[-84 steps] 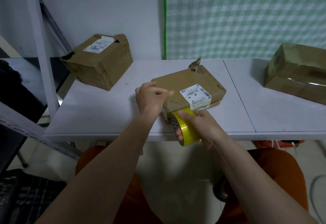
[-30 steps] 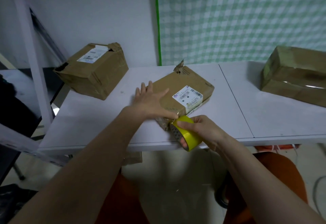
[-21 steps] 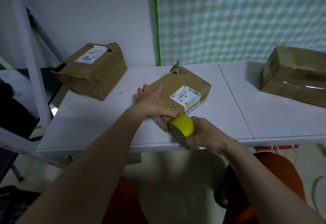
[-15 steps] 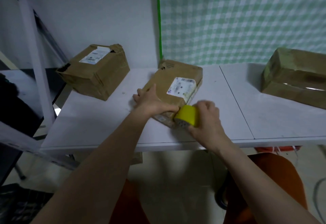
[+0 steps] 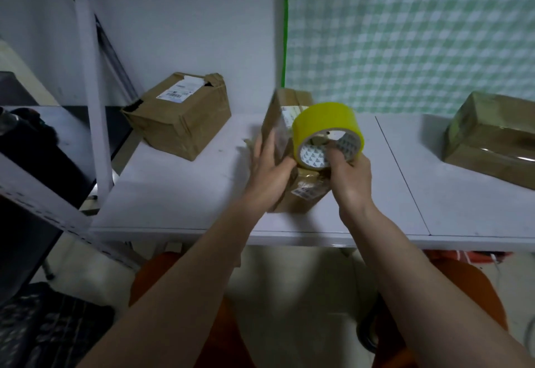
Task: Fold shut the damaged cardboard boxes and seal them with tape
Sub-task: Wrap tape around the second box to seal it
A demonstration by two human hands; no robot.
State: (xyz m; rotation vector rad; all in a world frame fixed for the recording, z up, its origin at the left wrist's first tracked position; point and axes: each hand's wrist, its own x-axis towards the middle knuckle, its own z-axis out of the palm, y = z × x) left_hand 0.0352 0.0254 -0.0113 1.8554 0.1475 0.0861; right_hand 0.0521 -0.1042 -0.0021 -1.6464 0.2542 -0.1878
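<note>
A flat brown cardboard box with a white label stands tilted up on its near end at the middle of the white table. My left hand grips its left side, thumb on the front. My right hand holds a yellow roll of tape above the box's near end, fingers curled inside the core. The box's lower front is crumpled and partly hidden by both hands.
A damaged brown box with a torn top corner sits at the back left. A taped box lies at the far right. A white shelf post rises on the left. An orange stool is below the table edge.
The middle box has been turned and tipped from lying flat to standing on its near end. My right hand has lifted the tape roll up above it. My left hand moved to the box's side.
</note>
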